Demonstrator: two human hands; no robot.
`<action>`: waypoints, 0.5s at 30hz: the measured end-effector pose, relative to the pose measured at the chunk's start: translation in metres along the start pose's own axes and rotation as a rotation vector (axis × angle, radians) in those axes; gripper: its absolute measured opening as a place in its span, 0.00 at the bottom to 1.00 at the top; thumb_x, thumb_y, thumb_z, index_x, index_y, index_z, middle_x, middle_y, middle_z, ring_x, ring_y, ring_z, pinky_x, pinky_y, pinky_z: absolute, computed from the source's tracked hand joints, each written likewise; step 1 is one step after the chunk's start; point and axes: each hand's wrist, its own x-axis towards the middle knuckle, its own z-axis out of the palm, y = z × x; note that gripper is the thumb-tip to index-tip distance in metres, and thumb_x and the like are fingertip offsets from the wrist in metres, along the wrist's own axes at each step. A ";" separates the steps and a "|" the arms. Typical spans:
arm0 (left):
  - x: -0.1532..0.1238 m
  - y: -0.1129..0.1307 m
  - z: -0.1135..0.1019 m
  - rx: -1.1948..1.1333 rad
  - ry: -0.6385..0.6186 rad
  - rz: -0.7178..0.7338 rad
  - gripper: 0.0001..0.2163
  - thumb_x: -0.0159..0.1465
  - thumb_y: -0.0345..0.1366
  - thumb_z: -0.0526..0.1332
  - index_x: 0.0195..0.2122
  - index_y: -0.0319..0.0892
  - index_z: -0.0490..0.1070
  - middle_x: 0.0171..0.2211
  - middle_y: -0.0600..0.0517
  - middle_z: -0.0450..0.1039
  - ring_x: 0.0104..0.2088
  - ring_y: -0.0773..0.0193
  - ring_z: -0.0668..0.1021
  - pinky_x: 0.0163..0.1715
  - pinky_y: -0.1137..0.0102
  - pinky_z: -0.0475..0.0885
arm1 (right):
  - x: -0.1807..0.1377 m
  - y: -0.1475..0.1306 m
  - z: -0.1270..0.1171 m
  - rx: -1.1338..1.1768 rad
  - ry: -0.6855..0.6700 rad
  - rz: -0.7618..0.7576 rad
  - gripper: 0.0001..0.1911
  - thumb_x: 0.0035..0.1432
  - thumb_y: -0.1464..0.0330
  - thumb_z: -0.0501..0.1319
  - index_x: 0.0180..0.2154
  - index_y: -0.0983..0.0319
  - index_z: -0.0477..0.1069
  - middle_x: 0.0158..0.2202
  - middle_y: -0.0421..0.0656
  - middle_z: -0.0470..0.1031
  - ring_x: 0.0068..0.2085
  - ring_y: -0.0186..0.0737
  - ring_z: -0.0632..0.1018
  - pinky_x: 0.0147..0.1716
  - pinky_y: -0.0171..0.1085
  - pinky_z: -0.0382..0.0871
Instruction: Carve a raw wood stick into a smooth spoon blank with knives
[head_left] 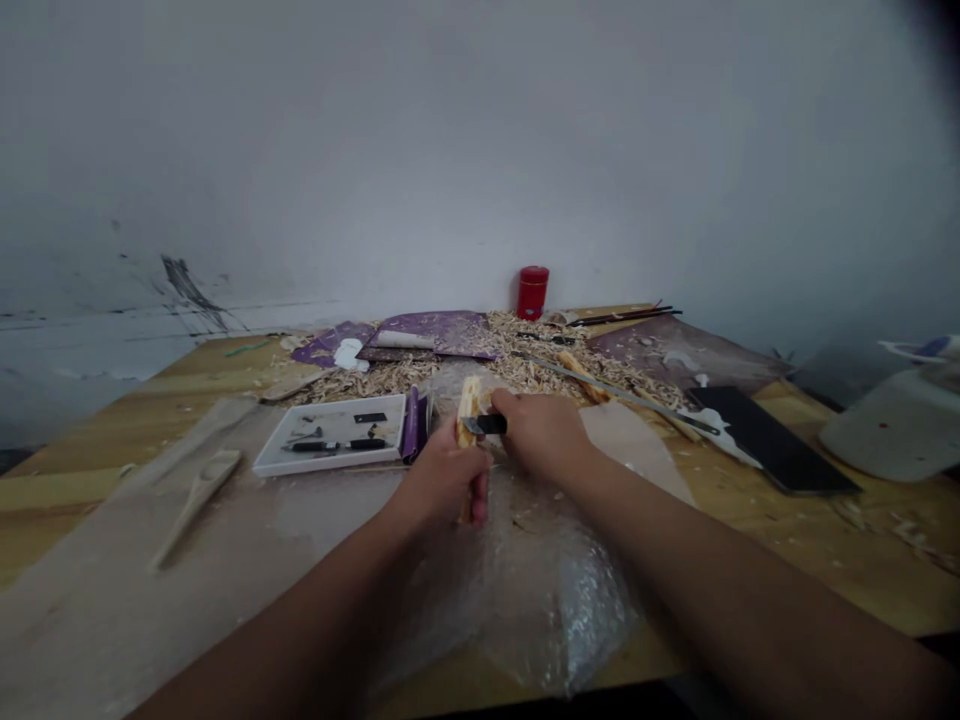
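My left hand (452, 468) is closed round a pale yellowish piece of wood (469, 398), held upright over the bubble wrap (596, 610). Its upper end sticks out above the fist and a bit of its lower end shows below. My right hand (544, 435) grips a carving knife (487, 424) with a dark blade, whose bright edge lies against the wood just above my left hand. The knife's handle is hidden inside my right fist.
Wood shavings (390, 379) are heaped at the back, near a red canister (533, 292). To the left are a white tray (270, 468) with pens and a wooden spoon (196, 497). A metal ruler-like strip (637, 391), a black phone-like slab (780, 445) and a white container (892, 425) lie right.
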 end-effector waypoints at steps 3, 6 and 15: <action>0.000 -0.001 0.001 -0.017 -0.001 -0.011 0.09 0.50 0.31 0.52 0.33 0.44 0.55 0.11 0.62 0.59 0.07 0.71 0.62 0.07 0.77 0.57 | 0.002 0.000 -0.001 -0.009 -0.026 0.020 0.11 0.56 0.67 0.45 0.39 0.59 0.62 0.30 0.46 0.74 0.31 0.42 0.74 0.25 0.35 0.58; 0.000 -0.001 0.002 -0.023 -0.006 -0.036 0.09 0.49 0.30 0.52 0.31 0.45 0.53 0.10 0.62 0.59 0.07 0.71 0.62 0.07 0.77 0.58 | 0.006 0.003 0.001 -0.027 -0.030 0.065 0.12 0.56 0.68 0.45 0.39 0.58 0.62 0.31 0.46 0.74 0.32 0.42 0.74 0.26 0.36 0.59; -0.001 0.002 0.005 -0.102 -0.022 -0.056 0.09 0.48 0.29 0.52 0.30 0.44 0.54 0.10 0.62 0.57 0.08 0.72 0.61 0.07 0.78 0.57 | 0.011 0.013 0.002 -0.072 0.026 0.132 0.12 0.57 0.70 0.43 0.40 0.60 0.62 0.32 0.48 0.74 0.33 0.44 0.74 0.29 0.38 0.61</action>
